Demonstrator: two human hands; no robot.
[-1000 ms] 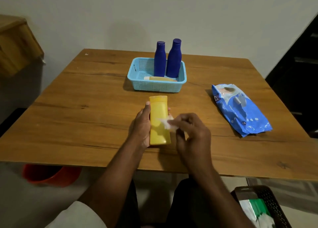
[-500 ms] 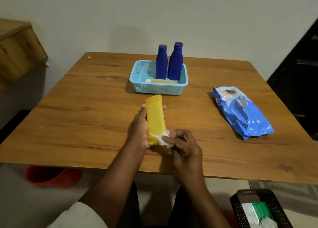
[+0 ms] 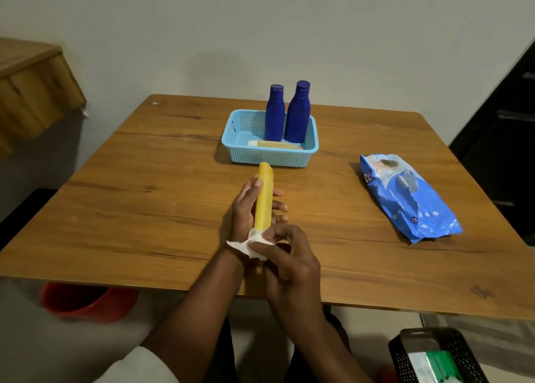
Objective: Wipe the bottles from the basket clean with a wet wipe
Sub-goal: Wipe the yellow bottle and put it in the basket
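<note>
Yellow plastic fills the middle of my head view, the only view I have: the yellow bottle (image 3: 264, 197) is lifted over the wooden table (image 3: 150, 209), lying lengthwise away from me, and my left hand (image 3: 246, 209) is wrapped round its body with the thumb on top and the fingertips showing past its right side. My right hand (image 3: 286, 255) pinches a bunched white wet wipe (image 3: 252, 245) against the near end of the bottle, so both hands are closed, one on the bottle and one on the wipe. Beyond them the blue basket (image 3: 270, 157) holds two dark blue bottles (image 3: 274, 113) standing upright side by side, and a pale tube (image 3: 273, 144) lying along its front wall. The blue pack of wipes (image 3: 405, 197) lies well apart to the right. I judge the wiping of this first bottle to be under way at its near end; next I would draw the wipe along the body while turning the bottle in my left hand.
</note>
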